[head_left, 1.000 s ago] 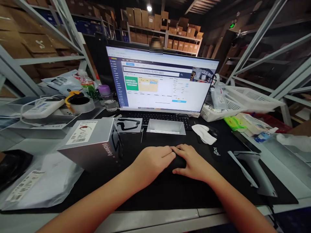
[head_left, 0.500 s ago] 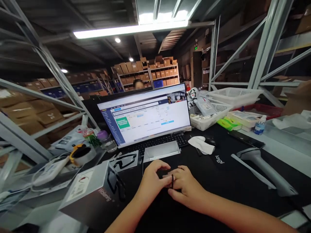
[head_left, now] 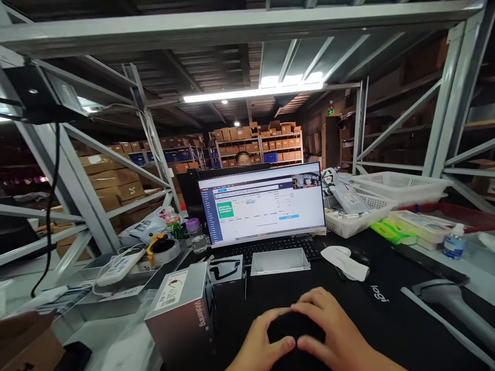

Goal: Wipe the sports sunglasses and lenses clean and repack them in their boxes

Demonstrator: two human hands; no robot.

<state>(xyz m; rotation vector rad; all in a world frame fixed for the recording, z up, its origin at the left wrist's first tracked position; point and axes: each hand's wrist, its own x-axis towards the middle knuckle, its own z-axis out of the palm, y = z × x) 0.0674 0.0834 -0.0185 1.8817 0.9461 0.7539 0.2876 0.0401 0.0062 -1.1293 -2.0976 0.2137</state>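
My left hand (head_left: 264,337) and my right hand (head_left: 331,327) are at the front of the black desk mat (head_left: 386,322), fingers curved toward each other. Their index fingertips meet at the top, and the thumb tips sit close together below. Between them is a black area that I cannot tell apart from the mat, so what they hold is unclear. A grey box (head_left: 181,314) marked "Wakening" stands to the left of my left hand. Just beyond the hands lies a shallow open white tray (head_left: 280,262), beside a card showing dark glasses frames (head_left: 225,269).
Behind the keyboard (head_left: 266,251) is a tilted monitor (head_left: 263,206). A white cloth (head_left: 346,264), a mouse (head_left: 360,254) and a scanner (head_left: 444,296) lie to the right, with white baskets (head_left: 359,220) farther back. Tape (head_left: 164,250) and a bottle (head_left: 197,237) are on the left.
My hands have parted from a close clasp around a small black band into a wider ring shape, lower and to the right in view. The camera view has tilted up and levelled.
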